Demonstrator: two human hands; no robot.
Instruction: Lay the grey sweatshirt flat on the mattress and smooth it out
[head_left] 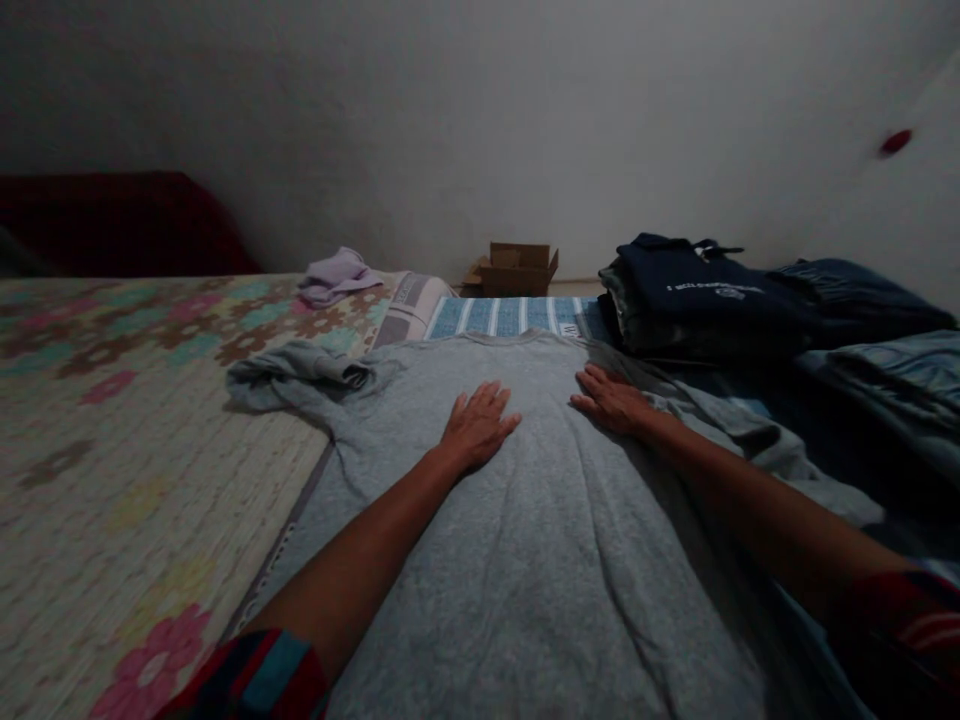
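The lower part of the grey T-shirt ran off the bottom edge, so its hem did not show, and its right sleeve lay crumpled in shadow under the right forearm; the palms of the left hand and right hand were pressed down out of sight against the cloth. The white print on the folded navy garment was too small and dim to read, and the pieces stacked beneath it were mostly covered. The small red mark on the wall was blurred, perhaps a hook or a sticker.
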